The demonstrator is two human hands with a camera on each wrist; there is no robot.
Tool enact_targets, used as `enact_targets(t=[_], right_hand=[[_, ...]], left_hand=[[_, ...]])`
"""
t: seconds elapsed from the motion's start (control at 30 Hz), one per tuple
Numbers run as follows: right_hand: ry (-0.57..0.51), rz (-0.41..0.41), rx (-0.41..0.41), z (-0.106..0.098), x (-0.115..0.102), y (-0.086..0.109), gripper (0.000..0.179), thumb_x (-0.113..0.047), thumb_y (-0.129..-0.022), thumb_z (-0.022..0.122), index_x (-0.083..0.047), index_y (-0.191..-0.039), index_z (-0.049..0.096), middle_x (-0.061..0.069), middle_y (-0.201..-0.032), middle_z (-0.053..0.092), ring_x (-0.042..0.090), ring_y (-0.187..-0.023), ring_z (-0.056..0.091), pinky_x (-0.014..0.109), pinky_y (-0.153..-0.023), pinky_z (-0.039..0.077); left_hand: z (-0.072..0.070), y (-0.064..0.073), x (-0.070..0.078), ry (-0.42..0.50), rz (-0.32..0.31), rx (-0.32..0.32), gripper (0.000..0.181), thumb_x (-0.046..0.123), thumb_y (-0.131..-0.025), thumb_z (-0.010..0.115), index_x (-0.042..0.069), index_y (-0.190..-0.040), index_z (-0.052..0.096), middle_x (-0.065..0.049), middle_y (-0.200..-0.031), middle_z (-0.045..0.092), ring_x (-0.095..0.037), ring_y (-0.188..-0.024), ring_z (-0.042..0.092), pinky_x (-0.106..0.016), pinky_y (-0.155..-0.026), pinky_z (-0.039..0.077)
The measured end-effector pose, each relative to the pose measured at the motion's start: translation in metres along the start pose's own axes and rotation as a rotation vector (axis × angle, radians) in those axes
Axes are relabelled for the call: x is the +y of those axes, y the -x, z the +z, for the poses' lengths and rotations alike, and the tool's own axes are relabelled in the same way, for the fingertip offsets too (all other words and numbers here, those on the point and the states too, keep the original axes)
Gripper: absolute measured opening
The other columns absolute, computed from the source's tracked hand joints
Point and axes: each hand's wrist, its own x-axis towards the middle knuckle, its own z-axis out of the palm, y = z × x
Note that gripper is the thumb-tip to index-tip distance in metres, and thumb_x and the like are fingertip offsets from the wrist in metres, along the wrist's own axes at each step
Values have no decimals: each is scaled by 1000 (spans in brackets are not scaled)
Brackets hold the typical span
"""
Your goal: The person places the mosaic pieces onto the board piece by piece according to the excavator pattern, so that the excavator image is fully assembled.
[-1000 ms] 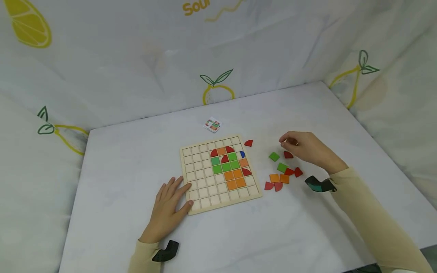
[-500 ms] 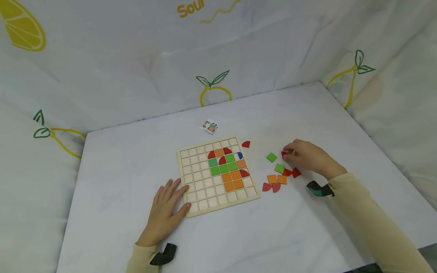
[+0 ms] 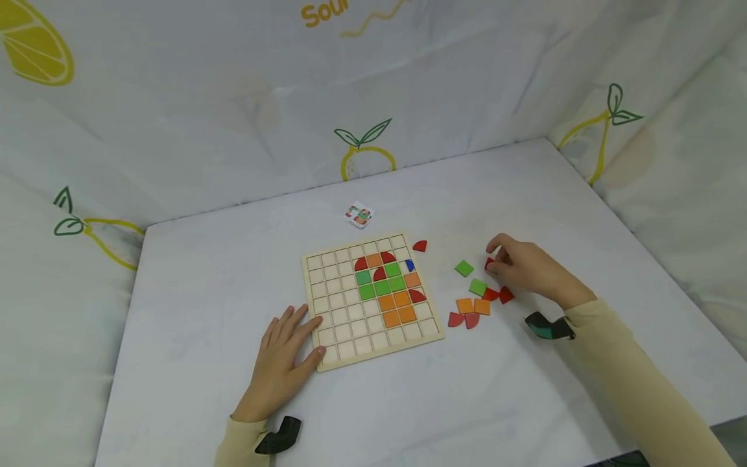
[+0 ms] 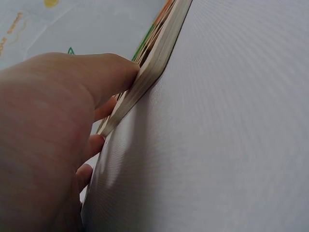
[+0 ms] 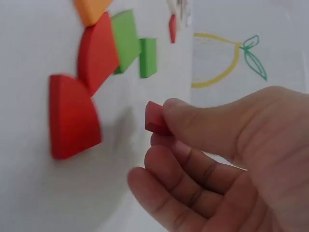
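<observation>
My right hand (image 3: 523, 267) pinches a red quarter-circle tile (image 5: 155, 118) between thumb and fingers, just off the table in the right wrist view. My left hand (image 3: 281, 364) lies with its fingers spread at the near left corner of a wooden grid board (image 3: 344, 316), thumb and fingertips touching its edge. Red, orange and green tiles and one blue piece (image 3: 410, 266) sit in the right half of the board's cells. Beside the right hand lie loose green squares (image 3: 464, 268), orange squares (image 3: 482, 307) and red quarter circles (image 3: 506, 295).
A small pattern card (image 3: 358, 215) lies beyond the board. One red quarter circle (image 3: 420, 246) rests by the board's far right corner, and two lighter red ones (image 3: 456, 319) lie nearer. White printed cloth (image 3: 245, 117) walls the table's back and sides.
My right hand has come down to the loose tiles, taken a red quarter circle and raised it slightly. The left hand stays at the board, and the head view has shifted a little.
</observation>
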Motion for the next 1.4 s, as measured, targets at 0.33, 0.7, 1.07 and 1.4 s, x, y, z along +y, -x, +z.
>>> enact_targets(t=[0.33,0.7,1.07,1.4], right_hand=[[-134,-99,45,0,-28,7,16,-10,-97,67,-8,-113,67,7,-104,72,21,-92,64,21,-75,56],[-235,-172,-56,20,-60,5,7,-16,-97,69,-13,-104,70,1,-93,67,18,-87,58,21,-69,52],[-235,-206,-156,49,-72,-3,10,-15,-97,68,-13,-105,72,-1,-92,71,14,-77,55,21,-63,49],[-201,-173,-181,65,-75,-3,8,-17,-97,69,-14,-104,71,-2,-86,63,14,-70,52,22,-55,45]], left_hand=[[-3,-2,0,4,4,5,56,32,-95,69,22,-147,53,-7,-165,35,-33,-156,22,-56,-127,9],[-3,-1,-1,1,-4,6,56,31,-95,69,23,-148,52,-6,-165,34,-33,-156,21,-55,-127,9],[-2,0,-2,6,15,21,56,32,-95,69,24,-148,52,-6,-164,36,-33,-156,23,-52,-127,9],[-1,0,-2,4,7,-2,55,33,-96,69,24,-148,52,-5,-165,34,-31,-156,22,-53,-127,8]])
